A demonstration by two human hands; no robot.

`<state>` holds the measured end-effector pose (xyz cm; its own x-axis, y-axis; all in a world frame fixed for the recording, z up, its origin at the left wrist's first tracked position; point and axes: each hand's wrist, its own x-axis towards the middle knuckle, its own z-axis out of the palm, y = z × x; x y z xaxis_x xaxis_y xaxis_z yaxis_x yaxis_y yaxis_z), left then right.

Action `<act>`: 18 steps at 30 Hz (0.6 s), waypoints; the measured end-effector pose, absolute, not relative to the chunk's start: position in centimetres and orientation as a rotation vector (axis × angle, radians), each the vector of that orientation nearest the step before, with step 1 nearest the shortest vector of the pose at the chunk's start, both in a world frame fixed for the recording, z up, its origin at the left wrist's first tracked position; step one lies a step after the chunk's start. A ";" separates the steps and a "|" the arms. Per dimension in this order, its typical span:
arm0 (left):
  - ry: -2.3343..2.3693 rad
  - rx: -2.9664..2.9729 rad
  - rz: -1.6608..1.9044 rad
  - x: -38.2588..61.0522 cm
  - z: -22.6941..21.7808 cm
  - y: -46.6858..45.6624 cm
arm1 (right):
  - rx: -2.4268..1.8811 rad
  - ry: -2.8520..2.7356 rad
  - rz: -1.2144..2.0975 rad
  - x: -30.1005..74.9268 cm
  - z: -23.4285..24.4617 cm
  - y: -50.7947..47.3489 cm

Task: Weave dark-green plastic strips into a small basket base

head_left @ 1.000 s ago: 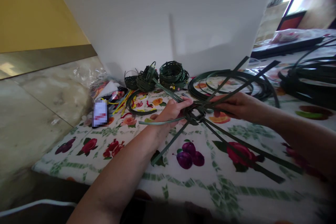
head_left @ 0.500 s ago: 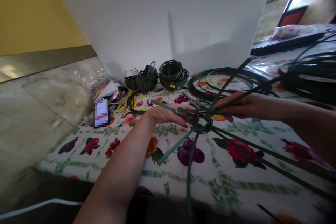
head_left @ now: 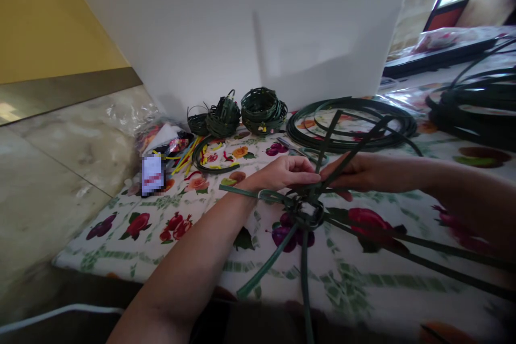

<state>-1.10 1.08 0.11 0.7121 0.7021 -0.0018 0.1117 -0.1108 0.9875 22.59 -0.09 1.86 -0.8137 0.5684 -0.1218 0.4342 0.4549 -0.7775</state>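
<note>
Both my hands meet over a knot of dark green flat strips (head_left: 308, 208) above the fruit-print tablecloth (head_left: 363, 279). My left hand (head_left: 284, 173) pinches the strips from the left, fingers pressed together at the knot's top. From the right, my right hand (head_left: 355, 172) closes on the strips that rise up and back. Long strip ends fan out from the knot toward me and to the right.
Large dark coils (head_left: 350, 123) lie behind my hands, more coils (head_left: 475, 113) at far right. Small woven green bundles (head_left: 262, 110) and yellow strips (head_left: 189, 153) sit by the white wall. A plastic bag (head_left: 161, 137) lies at the left. The table edge runs near me.
My left hand went from lying flat and open beside the knot to pinching the strips. The knot shifted slightly toward me and the loose ends swung downward.
</note>
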 end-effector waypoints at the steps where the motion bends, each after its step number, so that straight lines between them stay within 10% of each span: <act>1: 0.671 1.662 0.560 -1.0 0.1 1.1 | -0.874 -2.538 1.287 22.5 1.8 -0.1; 18: 0.694 1.768 0.372 -2.5 0.2 2.4 | -1.000 -2.492 1.243 22.3 0.6 0.3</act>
